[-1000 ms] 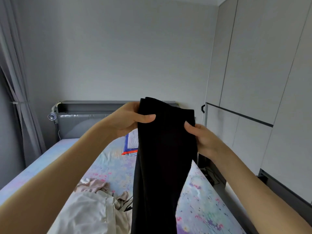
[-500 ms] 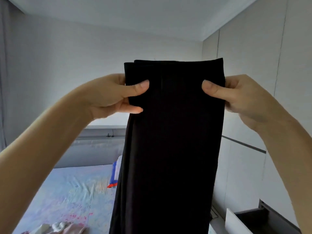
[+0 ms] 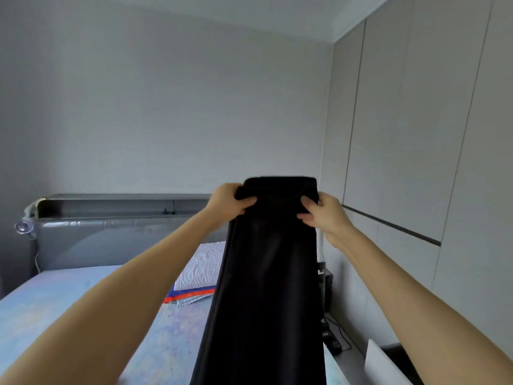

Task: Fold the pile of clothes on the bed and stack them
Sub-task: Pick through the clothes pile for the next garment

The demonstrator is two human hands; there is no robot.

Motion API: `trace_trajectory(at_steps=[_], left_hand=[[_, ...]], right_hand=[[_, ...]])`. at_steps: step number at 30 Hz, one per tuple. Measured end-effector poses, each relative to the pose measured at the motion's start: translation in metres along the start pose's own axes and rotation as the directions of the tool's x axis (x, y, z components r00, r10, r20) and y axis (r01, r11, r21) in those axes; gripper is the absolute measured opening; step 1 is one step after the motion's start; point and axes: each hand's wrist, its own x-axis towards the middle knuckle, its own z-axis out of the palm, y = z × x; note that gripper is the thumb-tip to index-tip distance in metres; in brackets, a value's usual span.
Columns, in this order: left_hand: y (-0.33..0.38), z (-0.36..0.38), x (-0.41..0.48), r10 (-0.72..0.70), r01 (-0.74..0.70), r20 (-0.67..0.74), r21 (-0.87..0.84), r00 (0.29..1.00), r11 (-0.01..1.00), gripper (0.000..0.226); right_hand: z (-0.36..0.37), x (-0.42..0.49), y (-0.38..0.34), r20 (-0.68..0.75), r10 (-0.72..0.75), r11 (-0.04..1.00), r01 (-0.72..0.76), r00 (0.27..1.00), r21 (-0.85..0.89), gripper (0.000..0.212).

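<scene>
A long black garment (image 3: 266, 287) hangs straight down in front of me, held up by its top edge with both arms stretched forward. My left hand (image 3: 229, 201) grips the top left corner, fingers curled into the cloth. My right hand (image 3: 322, 212) grips the top right corner the same way. The garment's lower end runs out of the bottom of the view. Below it lies the bed (image 3: 69, 301) with a pale floral sheet. The pile of other clothes is out of sight.
A grey padded headboard (image 3: 111, 234) stands at the far end of the bed. A white folded item on a red and blue one (image 3: 200, 270) lies near it. Tall wardrobe doors (image 3: 416, 134) line the right side, with cables on the floor (image 3: 336, 337) in the gap.
My hands have moved forward and down with the black garment and come closer together. The view has dropped, so more of the bed and headboard shows.
</scene>
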Motion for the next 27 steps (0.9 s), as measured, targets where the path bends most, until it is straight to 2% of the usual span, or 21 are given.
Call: trace_trajectory(at_steps=[1,4,7,10,13,16,19,21,24,27], left_hand=[[0.009,-0.004,0.013,0.058,-0.055,-0.117,0.028,0.991,0.998,0.021],[0.048,-0.02,0.031,0.236,-0.212,-0.386,0.104,0.892,0.972,0.021],[0.068,-0.032,0.024,0.352,-0.341,-0.45,0.108,0.821,0.934,0.026],[0.061,-0.027,-0.001,0.392,-0.367,-0.393,0.14,0.832,0.92,0.026],[0.033,-0.01,-0.04,0.381,-0.329,-0.291,0.212,0.878,0.92,0.026],[-0.009,0.013,-0.092,0.321,-0.265,-0.157,0.297,0.934,0.917,0.026],[-0.061,0.041,-0.15,0.202,-0.205,0.045,0.356,0.978,0.912,0.032],[-0.096,0.057,-0.187,0.102,-0.166,0.187,0.367,0.977,0.915,0.036],[-0.143,0.08,-0.245,-0.038,-0.158,0.407,0.436,0.913,0.886,0.035],[-0.179,0.1,-0.296,-0.177,-0.188,0.635,0.464,0.751,0.866,0.025]], right_hand=[[0.002,0.01,-0.01,-0.027,-0.094,0.995,0.095,0.995,0.016,0.006],[0.002,0.029,-0.047,-0.078,-0.353,0.936,0.352,0.932,-0.022,0.009],[-0.008,0.026,-0.072,-0.103,-0.492,0.87,0.491,0.865,-0.032,0.005],[-0.021,0.002,-0.067,-0.068,-0.508,0.86,0.5,0.859,-0.106,0.017],[-0.03,-0.037,-0.028,-0.018,-0.422,0.9,0.416,0.907,-0.132,0.024],[-0.033,-0.087,0.032,0.048,-0.277,0.947,0.281,0.96,-0.152,0.018],[-0.036,-0.143,0.099,0.099,-0.092,0.97,0.112,0.991,-0.216,0.024],[-0.035,-0.18,0.14,0.148,0.065,0.956,-0.019,0.987,-0.293,0.029],[-0.034,-0.237,0.195,0.208,0.283,0.895,-0.18,0.936,-0.408,0.033],[-0.033,-0.295,0.227,0.289,0.48,0.817,-0.304,0.828,-0.49,0.024]])
